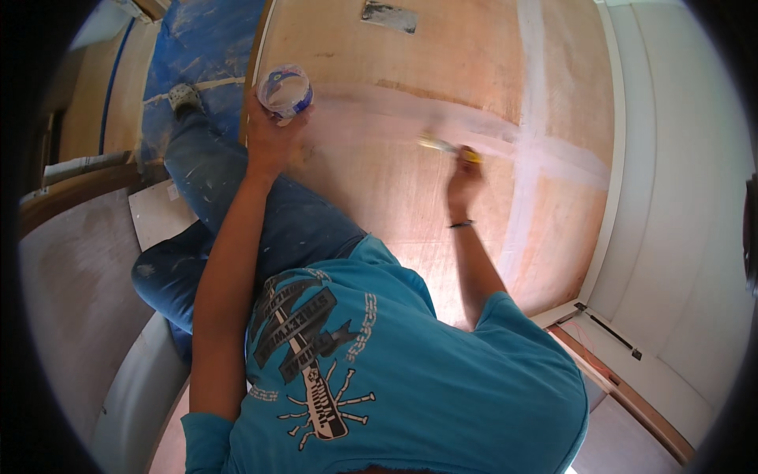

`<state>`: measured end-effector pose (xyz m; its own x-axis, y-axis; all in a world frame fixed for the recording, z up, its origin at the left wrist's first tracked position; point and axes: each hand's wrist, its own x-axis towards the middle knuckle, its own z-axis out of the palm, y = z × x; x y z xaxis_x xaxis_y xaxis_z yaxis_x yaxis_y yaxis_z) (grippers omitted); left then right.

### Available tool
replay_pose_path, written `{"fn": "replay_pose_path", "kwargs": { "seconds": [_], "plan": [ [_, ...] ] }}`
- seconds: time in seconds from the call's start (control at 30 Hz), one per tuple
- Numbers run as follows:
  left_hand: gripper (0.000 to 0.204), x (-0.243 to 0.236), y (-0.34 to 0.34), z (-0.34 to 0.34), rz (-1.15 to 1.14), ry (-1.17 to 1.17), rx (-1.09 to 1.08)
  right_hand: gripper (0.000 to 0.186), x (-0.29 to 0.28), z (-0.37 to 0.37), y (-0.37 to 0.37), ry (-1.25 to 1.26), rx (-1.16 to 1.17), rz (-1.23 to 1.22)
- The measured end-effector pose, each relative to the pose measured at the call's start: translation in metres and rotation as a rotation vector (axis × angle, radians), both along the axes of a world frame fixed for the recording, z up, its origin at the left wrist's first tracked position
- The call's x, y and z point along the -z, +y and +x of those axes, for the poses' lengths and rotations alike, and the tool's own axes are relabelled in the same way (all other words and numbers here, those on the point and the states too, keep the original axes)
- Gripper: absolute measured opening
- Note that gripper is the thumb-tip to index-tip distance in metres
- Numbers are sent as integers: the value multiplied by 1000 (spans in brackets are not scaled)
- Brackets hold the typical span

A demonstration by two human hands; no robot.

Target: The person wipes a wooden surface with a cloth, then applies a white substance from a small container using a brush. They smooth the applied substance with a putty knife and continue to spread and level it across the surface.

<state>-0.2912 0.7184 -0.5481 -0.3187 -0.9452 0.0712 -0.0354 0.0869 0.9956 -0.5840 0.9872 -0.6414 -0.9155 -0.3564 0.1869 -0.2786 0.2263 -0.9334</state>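
Note:
My left hand point(276, 130) is wrapped round a clear plastic tub point(286, 85) with blue marks on its side, held near the left edge of a plywood panel point(466, 67). What is inside the tub is hard to make out. Over the middle of the panel, my right hand point(466, 178) grips a paintbrush point(448, 148) with a yellow handle. The brush is smeared by motion, its bristle end pointing left. Whether its tip touches the wood cannot be told. Pale pinkish-white bands point(530, 189) cross the panel, one lengthwise and one across.
A dark, speckled flat piece point(389, 16) lies at the panel's far end. White panelling point(687, 158) runs along the right. Blue sheeting point(207, 43) is spread at the far left, by my shoe point(185, 98). A black strut point(609, 330) sits near the lower-right corner.

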Motion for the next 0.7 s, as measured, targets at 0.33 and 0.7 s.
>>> {"fn": "replay_pose_path", "kwargs": {
  "seconds": [0.33, 0.7],
  "plan": [
    [84, 5, -5, -1, -33, -25, 21, 21, -55, -154, 64, 539, 163, 531],
    [80, 0, -5, 9, 7, -36, -16, 18, -67, 84, -105, -112, -203, -23]
  ]
}}
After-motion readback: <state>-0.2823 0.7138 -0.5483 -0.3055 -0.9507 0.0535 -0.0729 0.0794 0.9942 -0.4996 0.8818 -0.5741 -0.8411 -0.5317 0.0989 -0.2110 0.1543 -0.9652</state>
